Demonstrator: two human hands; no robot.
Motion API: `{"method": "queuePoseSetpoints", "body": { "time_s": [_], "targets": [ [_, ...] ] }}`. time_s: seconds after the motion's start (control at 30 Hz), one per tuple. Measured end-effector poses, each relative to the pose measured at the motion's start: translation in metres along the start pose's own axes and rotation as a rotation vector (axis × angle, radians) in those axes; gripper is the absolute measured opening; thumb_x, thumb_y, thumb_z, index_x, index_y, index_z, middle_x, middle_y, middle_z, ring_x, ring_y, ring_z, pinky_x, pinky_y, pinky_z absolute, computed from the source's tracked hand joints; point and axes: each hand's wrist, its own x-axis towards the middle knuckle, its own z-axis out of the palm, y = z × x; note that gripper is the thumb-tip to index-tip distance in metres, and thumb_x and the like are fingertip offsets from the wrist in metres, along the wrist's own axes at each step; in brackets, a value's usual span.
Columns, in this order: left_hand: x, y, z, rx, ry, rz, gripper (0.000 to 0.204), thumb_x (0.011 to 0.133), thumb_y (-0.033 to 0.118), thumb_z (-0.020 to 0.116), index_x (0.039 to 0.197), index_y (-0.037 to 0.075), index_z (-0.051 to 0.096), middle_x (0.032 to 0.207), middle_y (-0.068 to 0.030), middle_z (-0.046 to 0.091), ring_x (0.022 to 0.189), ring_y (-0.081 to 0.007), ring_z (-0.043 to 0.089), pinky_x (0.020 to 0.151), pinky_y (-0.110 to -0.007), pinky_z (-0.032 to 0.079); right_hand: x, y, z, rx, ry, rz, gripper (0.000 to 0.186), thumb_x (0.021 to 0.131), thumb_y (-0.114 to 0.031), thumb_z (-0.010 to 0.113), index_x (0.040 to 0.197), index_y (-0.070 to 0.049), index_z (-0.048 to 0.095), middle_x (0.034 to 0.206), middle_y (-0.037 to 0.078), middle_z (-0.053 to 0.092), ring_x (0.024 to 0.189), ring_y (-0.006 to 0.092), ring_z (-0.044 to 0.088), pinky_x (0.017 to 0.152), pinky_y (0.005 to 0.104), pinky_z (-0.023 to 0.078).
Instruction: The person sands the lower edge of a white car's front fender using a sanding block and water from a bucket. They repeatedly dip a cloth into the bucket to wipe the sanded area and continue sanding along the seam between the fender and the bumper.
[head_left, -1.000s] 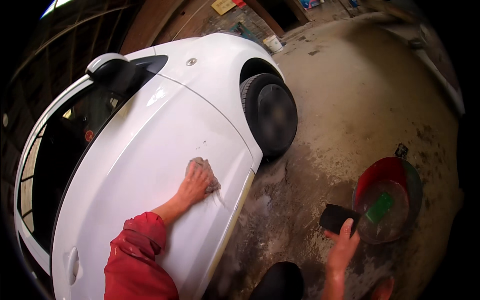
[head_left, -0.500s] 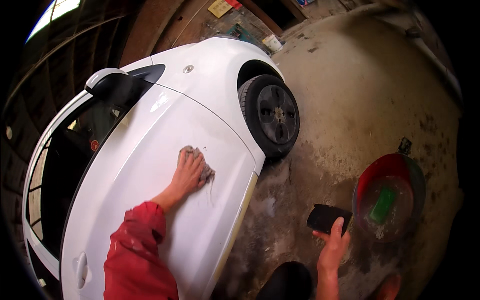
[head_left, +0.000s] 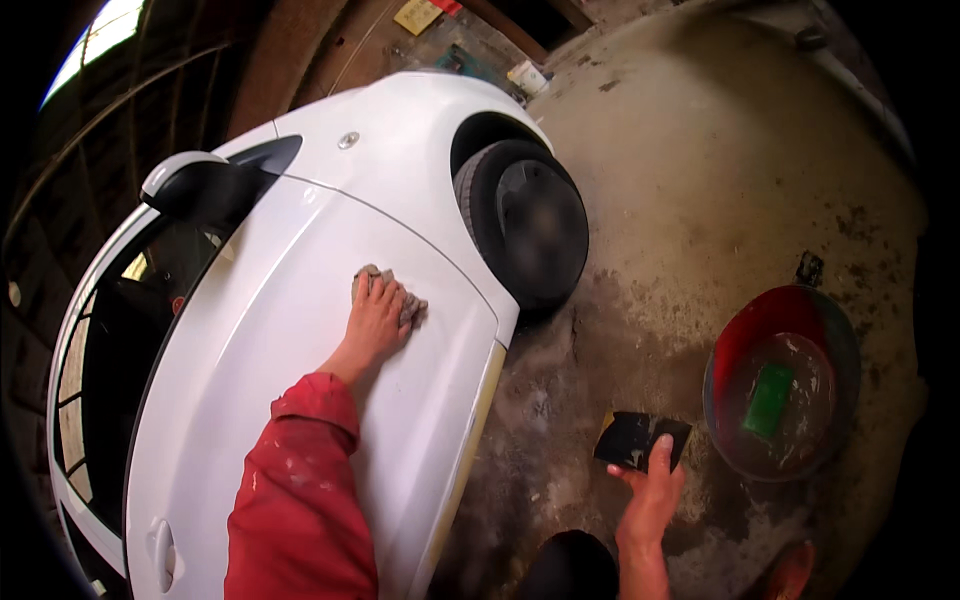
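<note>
My left hand (head_left: 378, 312), at the end of a red sleeve, presses a crumpled grey-brown rag (head_left: 408, 303) against the white car door (head_left: 290, 330). Its fingers are closed over the cloth. Off to the right, my right hand (head_left: 652, 497) grips a black sheet of sandpaper (head_left: 630, 440) with a tan edge, thumb on top and fingers underneath. The sandpaper is held above the floor, apart from the car. A yellowish strip (head_left: 468, 440) runs along the lower edge of the door.
A red bucket (head_left: 737, 345) of murky water stands at the right on the wet concrete floor (head_left: 680, 210), with a green block (head_left: 769, 400) in it. The front wheel (head_left: 535, 225) and side mirror (head_left: 195, 185) stick out beyond the door. A white tub (head_left: 527, 78) sits at the far wall.
The view has shifted a little. My left hand still has the rag on the door, and the dark drip marks beside it are gone. My right hand has tilted the sandpaper slightly.
</note>
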Motion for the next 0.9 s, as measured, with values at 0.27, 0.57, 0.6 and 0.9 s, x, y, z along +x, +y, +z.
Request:
{"method": "queuePoseSetpoints", "body": {
  "time_s": [0.27, 0.57, 0.6, 0.9],
  "targets": [
    [-0.023, -0.006, -0.005, -0.057, -0.004, 0.056, 0.073, 0.084, 0.047, 0.075, 0.141, 0.004, 0.062, 0.152, -0.0139, 0.057, 0.14, -0.0333, 0.047, 0.129, -0.061, 0.018, 0.011, 0.014, 0.005, 0.079, 0.022, 0.041, 0.048, 0.113, -0.04, 0.049, 0.122, 0.004, 0.064, 0.11, 0.011, 0.072, 0.091, 0.0188, 0.07, 0.072, 0.0339, 0.058],
    [-0.092, 0.021, -0.027, -0.036, -0.123, 0.074, 0.084, 0.079, 0.049, 0.077, 0.147, 0.005, 0.055, 0.159, -0.016, 0.049, 0.142, -0.0359, 0.044, 0.126, -0.067, 0.019, 0.02, 0.03, -0.001, -0.004, -0.092, 0.11, 0.05, 0.111, -0.044, 0.053, 0.129, 0.002, 0.061, 0.112, 0.009, 0.07, 0.094, 0.0183, 0.069, 0.075, 0.035, 0.059],
    [-0.109, 0.019, -0.036, -0.049, -0.157, 0.096, 0.085, 0.079, 0.051, 0.078, 0.148, 0.006, 0.055, 0.159, -0.0156, 0.048, 0.143, -0.0351, 0.042, 0.126, -0.067, 0.019, 0.019, 0.031, 0.001, -0.031, -0.082, 0.119, 0.05, 0.11, -0.044, 0.053, 0.129, 0.002, 0.061, 0.112, 0.009, 0.07, 0.094, 0.0178, 0.069, 0.075, 0.0348, 0.059],
    [-0.173, 0.023, -0.042, -0.072, -0.218, 0.433, 0.082, 0.085, 0.058, 0.073, 0.148, 0.007, 0.056, 0.154, -0.012, 0.053, 0.141, -0.0336, 0.044, 0.128, -0.063, 0.017, 0.025, 0.085, -0.002, -0.433, -0.034, 0.081, 0.044, 0.111, -0.039, 0.051, 0.121, 0.001, 0.068, 0.109, 0.007, 0.07, 0.092, 0.015, 0.066, 0.072, 0.0327, 0.058]
  ]
}}
